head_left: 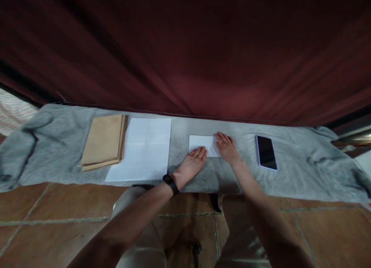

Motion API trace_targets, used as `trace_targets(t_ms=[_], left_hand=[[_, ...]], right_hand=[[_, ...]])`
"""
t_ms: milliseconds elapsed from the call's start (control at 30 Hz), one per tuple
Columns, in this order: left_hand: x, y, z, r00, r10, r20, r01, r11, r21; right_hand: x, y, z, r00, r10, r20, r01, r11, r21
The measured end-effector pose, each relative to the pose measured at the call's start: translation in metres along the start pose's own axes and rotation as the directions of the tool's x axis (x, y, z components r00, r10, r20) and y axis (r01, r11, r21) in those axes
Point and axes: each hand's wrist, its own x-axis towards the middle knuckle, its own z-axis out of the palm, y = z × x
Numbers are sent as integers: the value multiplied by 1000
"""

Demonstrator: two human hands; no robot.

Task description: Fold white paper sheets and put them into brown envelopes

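A small folded white paper (202, 143) lies on the grey cloth (304, 163) in front of me. My left hand (193, 163) rests flat on the paper's lower left corner, fingers stretched out, with a black band on the wrist. My right hand (227, 147) lies flat on the paper's right edge, fingers spread. Neither hand holds anything.
To the left lie a larger white sheet (143, 150) and a stack of brown envelopes (104, 141). A dark phone (266, 152) lies face up to the right. A dark red curtain (185, 51) hangs behind. Brown floor tiles (52, 210) and my knees are below.
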Motion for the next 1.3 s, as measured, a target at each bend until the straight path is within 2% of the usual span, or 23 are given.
trace_targets(t_ms=[133, 233, 300, 367, 500, 667, 867, 1000, 1133, 1200, 1300], left_hand=[[1, -11, -1, 998, -45, -49, 37, 986, -166], [6, -16, 0, 985, -138, -103, 113, 970, -216], [11, -18, 2, 964, -233, -127, 202, 956, -214], [14, -21, 5, 941, -313, -128, 283, 937, -206], [16, -25, 12, 930, -355, -94, 335, 925, -176], [15, -28, 14, 917, -392, -76, 379, 915, -141], [14, -30, 15, 914, -400, -69, 389, 912, -132], [11, -30, 14, 911, -393, -124, 378, 917, -130], [8, -16, 13, 953, -246, -177, 226, 966, -124], [9, -7, 13, 968, -187, -166, 165, 977, -134], [12, 2, 11, 968, -211, -137, 192, 972, -140]], right_hand=[[-3, -13, -3, 995, 62, -76, -56, 996, 73], [-10, -36, 1, 997, -17, -77, 31, 984, 178], [-15, -50, 5, 994, -100, -50, 107, 977, 184], [-19, -59, 9, 992, -122, -37, 126, 980, 154], [-24, -63, 14, 995, -78, -60, 84, 992, 91], [-26, -54, 12, 998, -7, -70, 9, 999, 36], [-32, -35, 9, 991, 96, -96, -98, 995, -11], [-35, -27, 3, 972, 189, -140, -191, 982, -1], [-35, -26, -7, 941, 317, -118, -309, 948, 79], [-35, -25, -11, 937, 334, -107, -320, 939, 129], [-34, -22, -12, 944, 307, -117, -272, 930, 247]])
